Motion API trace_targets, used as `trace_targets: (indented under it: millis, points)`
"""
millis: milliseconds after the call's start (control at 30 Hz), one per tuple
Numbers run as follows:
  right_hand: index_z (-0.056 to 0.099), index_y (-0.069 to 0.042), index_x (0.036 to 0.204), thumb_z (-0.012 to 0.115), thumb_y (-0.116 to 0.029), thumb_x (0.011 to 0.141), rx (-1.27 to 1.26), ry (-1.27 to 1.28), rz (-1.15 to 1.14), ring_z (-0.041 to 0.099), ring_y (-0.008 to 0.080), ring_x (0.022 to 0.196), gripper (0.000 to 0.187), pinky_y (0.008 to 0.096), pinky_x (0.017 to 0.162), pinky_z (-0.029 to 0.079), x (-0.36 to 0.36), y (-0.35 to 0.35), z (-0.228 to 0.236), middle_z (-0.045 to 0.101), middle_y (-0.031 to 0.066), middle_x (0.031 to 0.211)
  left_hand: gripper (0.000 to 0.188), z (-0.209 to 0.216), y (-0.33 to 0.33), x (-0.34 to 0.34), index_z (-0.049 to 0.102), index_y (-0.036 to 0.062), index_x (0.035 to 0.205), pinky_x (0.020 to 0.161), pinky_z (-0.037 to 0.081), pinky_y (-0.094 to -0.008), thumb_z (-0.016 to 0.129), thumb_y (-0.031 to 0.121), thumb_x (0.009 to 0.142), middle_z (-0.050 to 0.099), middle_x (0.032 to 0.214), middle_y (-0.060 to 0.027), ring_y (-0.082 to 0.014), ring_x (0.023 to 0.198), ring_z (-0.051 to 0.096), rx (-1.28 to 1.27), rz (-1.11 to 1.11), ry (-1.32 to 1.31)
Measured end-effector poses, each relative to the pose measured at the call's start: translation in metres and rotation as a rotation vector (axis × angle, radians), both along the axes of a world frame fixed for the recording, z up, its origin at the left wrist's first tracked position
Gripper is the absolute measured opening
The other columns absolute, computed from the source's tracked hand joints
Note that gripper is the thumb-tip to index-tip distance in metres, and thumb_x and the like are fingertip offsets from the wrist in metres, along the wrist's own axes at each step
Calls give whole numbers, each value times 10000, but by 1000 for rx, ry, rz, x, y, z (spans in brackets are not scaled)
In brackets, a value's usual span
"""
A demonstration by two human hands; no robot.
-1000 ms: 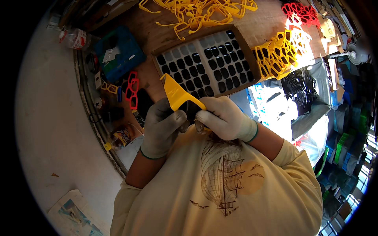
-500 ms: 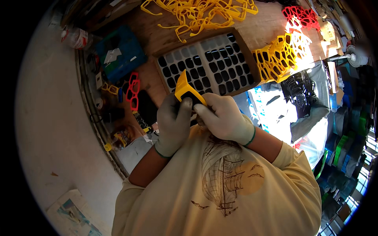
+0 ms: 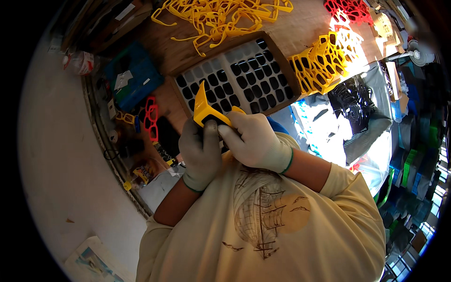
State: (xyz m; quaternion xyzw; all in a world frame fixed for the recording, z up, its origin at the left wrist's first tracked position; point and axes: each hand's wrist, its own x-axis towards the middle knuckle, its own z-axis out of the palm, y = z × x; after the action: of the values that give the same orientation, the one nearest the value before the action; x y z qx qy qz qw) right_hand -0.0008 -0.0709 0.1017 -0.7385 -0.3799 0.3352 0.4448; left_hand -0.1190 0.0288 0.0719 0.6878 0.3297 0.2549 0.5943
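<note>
Both my gloved hands hold a yellow glasses frame (image 3: 201,104) just in front of my chest, close to the near edge of a box. A dark lens (image 3: 213,116) shows in its near part. My left hand (image 3: 199,150) grips one side, its thumb pressed against the lens. Wrapped round the other side is my right hand (image 3: 253,141), thumb and fingers closed; a yellow tip pokes out above its fingers. Beyond the hands lies the cardboard box (image 3: 285,63), with rows of dark lenses (image 3: 241,82) in pale trays. My fingers hide much of the frame.
Loose yellow frames (image 3: 221,21) lie in a heap at the back. Stacked yellow glasses (image 3: 317,66) and red ones (image 3: 347,11) are at the right. On the left are a blue bin (image 3: 134,75), red glasses (image 3: 151,118) and a plastic bottle (image 3: 82,63). Black frames (image 3: 352,110) lie on sheeting at right.
The whole scene has shifted a little left in the view. My hands still hold the yellow frame, which has turned slightly; a yellow tip now shows above my right fingers.
</note>
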Motion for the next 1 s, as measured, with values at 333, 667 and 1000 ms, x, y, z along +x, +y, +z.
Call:
trace_targets:
  millis: [333,667,1000]
  points:
    - [600,10,931,620,-266,952,-133,123,76,663,350,673,277,424,654,525,53,-30,-2,633,180,691,335,-10,10,27,533,-63,1253,876,497,-290,506,100,963,633,1060,-84,-151,950,618,-82,-301,88]
    - [570,4,889,619,-256,952,46,91,89,637,404,683,273,450,635,511,154,-54,-8,607,196,679,589,0,3,131,438,-78,1443,1002,460,-312,522,-9,864,587,1267,-109,-160,1123,573,-137,-323,82]
    - [600,-35,830,677,-281,906,-7,-314,-353,627,379,581,269,449,555,508,313,-126,-33,590,161,629,456,-65,91,305,626,-82,1182,902,510,-421,566,334,1005,695,1116,-251,-357,999,679,594,-214,491]
